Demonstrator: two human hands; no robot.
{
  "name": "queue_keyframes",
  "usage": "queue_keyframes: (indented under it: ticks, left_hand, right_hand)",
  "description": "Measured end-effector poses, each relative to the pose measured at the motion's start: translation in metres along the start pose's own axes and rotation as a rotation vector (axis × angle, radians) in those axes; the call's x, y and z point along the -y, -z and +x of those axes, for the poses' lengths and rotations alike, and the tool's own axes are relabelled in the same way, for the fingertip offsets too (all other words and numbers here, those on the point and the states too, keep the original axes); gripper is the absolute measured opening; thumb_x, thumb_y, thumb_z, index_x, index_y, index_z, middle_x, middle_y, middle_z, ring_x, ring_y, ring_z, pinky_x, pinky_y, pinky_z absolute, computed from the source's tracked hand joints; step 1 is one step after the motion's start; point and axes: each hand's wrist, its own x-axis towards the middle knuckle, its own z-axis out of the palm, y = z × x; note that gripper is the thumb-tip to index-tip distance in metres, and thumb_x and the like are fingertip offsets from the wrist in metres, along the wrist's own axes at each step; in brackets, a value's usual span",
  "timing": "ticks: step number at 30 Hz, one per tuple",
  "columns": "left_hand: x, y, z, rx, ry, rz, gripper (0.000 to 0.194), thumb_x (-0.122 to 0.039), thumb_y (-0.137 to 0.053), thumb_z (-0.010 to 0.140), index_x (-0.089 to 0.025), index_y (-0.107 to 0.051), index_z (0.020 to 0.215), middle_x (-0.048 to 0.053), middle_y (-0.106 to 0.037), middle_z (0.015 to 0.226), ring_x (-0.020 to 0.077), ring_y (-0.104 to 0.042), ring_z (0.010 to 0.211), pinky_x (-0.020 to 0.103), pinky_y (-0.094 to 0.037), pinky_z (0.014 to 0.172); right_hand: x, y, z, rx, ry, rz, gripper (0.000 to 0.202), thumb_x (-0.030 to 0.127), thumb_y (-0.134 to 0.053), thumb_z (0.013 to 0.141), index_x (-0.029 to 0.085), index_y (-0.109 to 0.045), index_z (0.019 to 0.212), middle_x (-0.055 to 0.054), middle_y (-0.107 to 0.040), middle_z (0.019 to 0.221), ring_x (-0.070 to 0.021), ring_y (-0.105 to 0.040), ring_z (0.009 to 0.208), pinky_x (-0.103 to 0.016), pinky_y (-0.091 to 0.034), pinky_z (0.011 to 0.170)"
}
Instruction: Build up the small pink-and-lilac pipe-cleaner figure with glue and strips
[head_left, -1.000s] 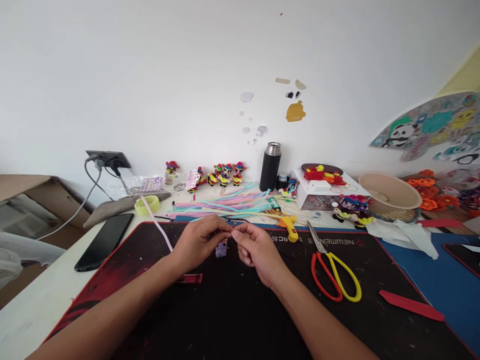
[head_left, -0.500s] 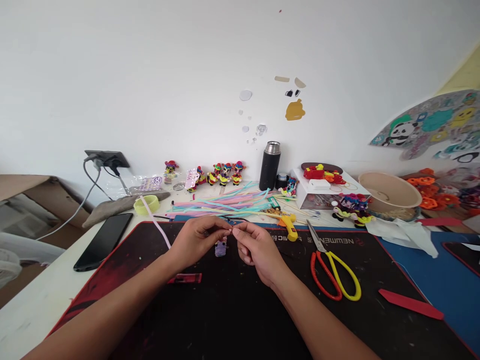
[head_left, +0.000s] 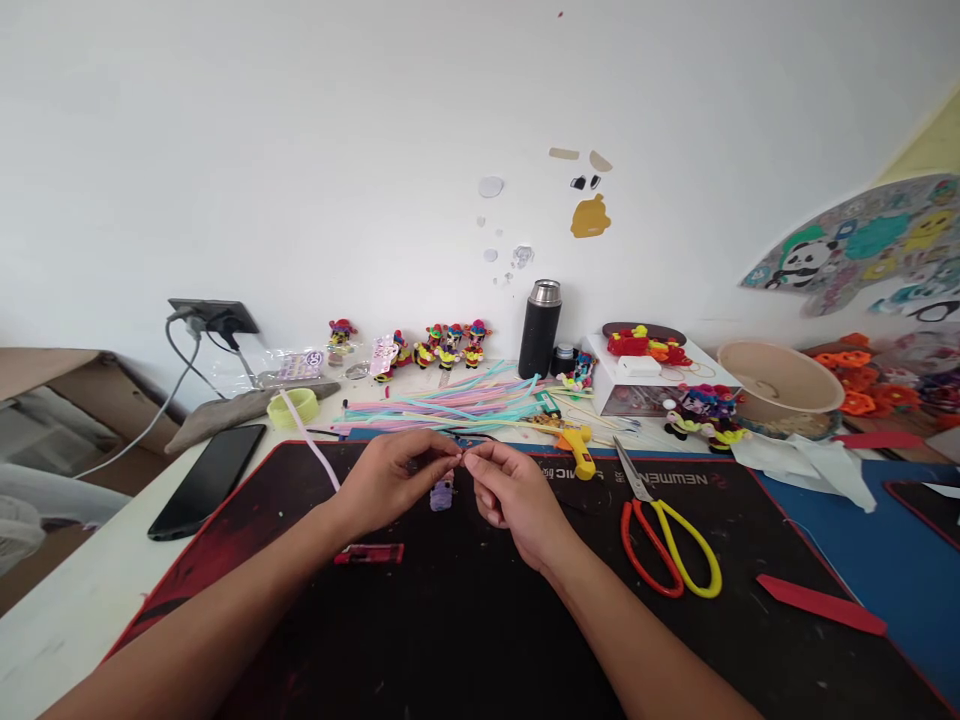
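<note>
My left hand and my right hand meet over the middle of the black mat. Both are closed in a pinch, thumbs against fingers, with the fingertips almost touching. Whatever lies between the fingertips is too small to make out. Just below the left fingers is a small fuzzy purple piece; whether it hangs from them or lies on the mat I cannot tell. A pale lilac pipe cleaner slants down behind my left wrist. Near my left forearm lies a red lighter-like item.
Scissors with red and yellow handles lie right of my hands, near a yellow glue gun. Pastel pipe cleaners spread behind, before a black flask and several small dolls. A phone rests at left.
The view has shifted very slightly. Both hands keep the same pinch in nearly the same place, and nothing else has visibly moved.
</note>
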Motion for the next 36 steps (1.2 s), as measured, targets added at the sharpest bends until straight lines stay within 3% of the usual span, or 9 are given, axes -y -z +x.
queue_keyframes:
  ticks: [7, 13, 23, 29, 36]
  left_hand:
    - [0.003, 0.013, 0.000, 0.065, 0.130, 0.051, 0.019, -0.036, -0.065, 0.098, -0.022, -0.077, 0.099, 0.001, -0.078, 0.091, 0.0159, -0.069, 0.081, 0.024, -0.050, 0.073]
    - [0.027, 0.028, -0.020, 0.207, 0.236, 0.205, 0.020, -0.037, -0.061, 0.097, -0.023, -0.076, 0.095, 0.002, -0.077, 0.092, 0.0182, -0.069, 0.080, 0.026, -0.049, 0.070]
    - [0.052, 0.030, -0.038, 0.258, 0.067, 0.469, 0.018, -0.023, -0.058, 0.101, -0.024, -0.076, 0.103, 0.004, -0.076, 0.100, 0.0214, -0.070, 0.097, 0.031, -0.051, 0.086]
    - [0.062, 0.028, -0.042, 0.260, -0.037, 0.578, 0.021, -0.022, -0.054, 0.104, -0.021, -0.075, 0.108, 0.005, -0.076, 0.101, 0.0230, -0.069, 0.097, 0.034, -0.053, 0.086]
    - [0.067, 0.035, -0.045, 0.222, -0.053, 0.605, 0.024, -0.023, -0.053, 0.105, -0.020, -0.076, 0.111, 0.006, -0.076, 0.102, 0.0236, -0.070, 0.098, 0.035, -0.055, 0.088]
  right_hand:
    - [0.004, 0.001, -0.002, -0.030, -0.004, -0.011, 0.038, 0.050, -0.081, 0.076, 0.018, -0.064, 0.087, 0.011, -0.046, 0.049, -0.0046, -0.033, 0.038, -0.019, -0.015, 0.039]
    - [0.002, 0.003, -0.001, -0.037, 0.001, -0.031, 0.037, 0.050, -0.081, 0.077, 0.018, -0.065, 0.088, 0.010, -0.046, 0.050, -0.0048, -0.033, 0.039, -0.020, -0.017, 0.039]
    - [-0.007, 0.004, 0.002, -0.049, -0.019, -0.148, 0.038, 0.052, -0.077, 0.082, 0.017, -0.066, 0.092, 0.010, -0.046, 0.052, -0.0050, -0.036, 0.040, -0.020, -0.019, 0.041]
    - [-0.010, 0.004, 0.003, -0.057, -0.076, -0.176, 0.040, 0.054, -0.078, 0.082, 0.017, -0.067, 0.091, 0.010, -0.045, 0.052, -0.0054, -0.035, 0.041, -0.020, -0.019, 0.041]
    - [-0.012, 0.006, 0.003, -0.073, -0.112, -0.186, 0.038, 0.053, -0.077, 0.086, 0.017, -0.066, 0.092, 0.009, -0.045, 0.052, -0.0053, -0.035, 0.040, -0.022, -0.018, 0.042]
